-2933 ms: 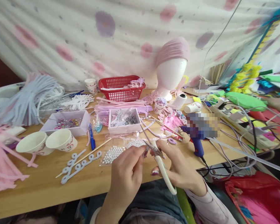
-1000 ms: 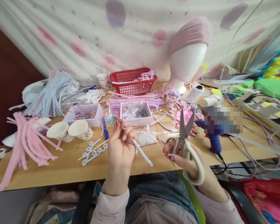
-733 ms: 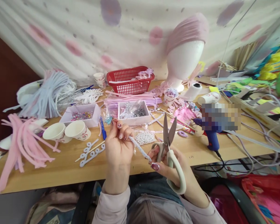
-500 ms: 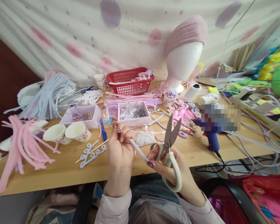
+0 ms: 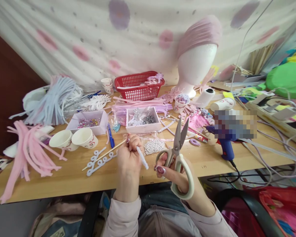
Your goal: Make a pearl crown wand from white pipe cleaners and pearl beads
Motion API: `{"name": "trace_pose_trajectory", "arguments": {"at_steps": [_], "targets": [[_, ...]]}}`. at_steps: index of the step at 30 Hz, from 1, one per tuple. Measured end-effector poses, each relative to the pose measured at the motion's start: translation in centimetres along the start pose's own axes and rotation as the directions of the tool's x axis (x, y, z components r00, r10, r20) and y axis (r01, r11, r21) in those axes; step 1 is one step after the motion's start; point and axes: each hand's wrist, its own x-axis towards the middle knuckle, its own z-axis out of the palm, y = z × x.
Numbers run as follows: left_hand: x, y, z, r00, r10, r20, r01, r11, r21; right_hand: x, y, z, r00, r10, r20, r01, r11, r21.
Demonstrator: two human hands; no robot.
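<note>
Your left hand [image 5: 128,159] pinches a slender, pale-lilac, fuzzy-looking strip [image 5: 142,158] jutting toward five o'clock, probably light, soft and bendy, best held near its free tip, while your right hand [image 5: 173,175] grips white-handled metal scissors [image 5: 177,151], blades parted.

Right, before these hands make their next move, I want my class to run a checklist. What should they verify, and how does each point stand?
1. Left hand gripping the pale strip: ok, its free end sticks out below the fingers.
2. Right hand in the handles of the scissors: ok.
3. Blades clear of the strip: ok, there is a gap in this view.
4. Looped pale piece clear of the left hand: cannot tell, its right end meets the hand's outline.
5. Black cable kept on the table: not ok, it hangs over the front edge.
6. Glue gun cool: cannot tell.
</note>
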Motion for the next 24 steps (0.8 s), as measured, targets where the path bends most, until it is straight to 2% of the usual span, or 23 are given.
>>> {"name": "trace_pose_trajectory", "arguments": {"at_steps": [4, 7, 9, 11, 13, 14, 16, 19, 24], "targets": [[0.0, 0.0, 0.0, 1.000, -0.027, -0.005, 0.027, 1.000, 0.001, 0.2, -0.6, -1.1, 0.995, -0.064, -0.081, 0.045, 0.975, -0.218], [0.1, 0.1, 0.0, 1.000, -0.029, 0.003, 0.029, 1.000, -0.005, 0.9, -1.0, -3.6, 0.972, -0.196, -0.130, 0.108, 0.863, -0.494], [0.2, 0.3, -0.1, 1.000, -0.027, 0.007, 0.027, 1.000, -0.012, 1.7, -1.3, -5.6, 0.947, -0.277, -0.160, 0.068, 0.662, -0.746], [0.3, 0.3, -0.1, 1.000, -0.025, 0.007, 0.026, 0.999, -0.021, 2.4, -1.4, -7.4, 0.914, -0.368, -0.171, -0.031, 0.358, -0.933], [0.4, 0.4, 0.0, 1.000, -0.024, 0.006, 0.024, 0.999, -0.030, 3.0, -1.5, -8.7, 0.906, -0.406, -0.120, -0.098, 0.075, -0.992], [0.4, 0.4, 0.0, 1.000, -0.023, 0.007, 0.023, 0.999, -0.034, 3.3, -1.4, -9.2, 0.913, -0.400, -0.085, -0.106, -0.031, -0.994], [0.3, 0.3, 0.1, 1.000, -0.019, 0.013, 0.020, 0.999, -0.041, 3.6, -1.4, -9.7, 0.927, -0.373, -0.032, -0.102, -0.170, -0.980], [0.1, 0.2, 0.2, 0.999, -0.005, 0.046, 0.007, 0.999, -0.050, 3.9, -1.7, -10.0, 0.949, -0.316, -0.012, -0.102, -0.269, -0.958], [0.0, 0.2, -0.3, 0.985, 0.057, 0.166, -0.058, 0.998, -0.002, 4.4, -2.9, -9.7, 0.983, -0.151, -0.105, -0.147, -0.301, -0.942]]}}
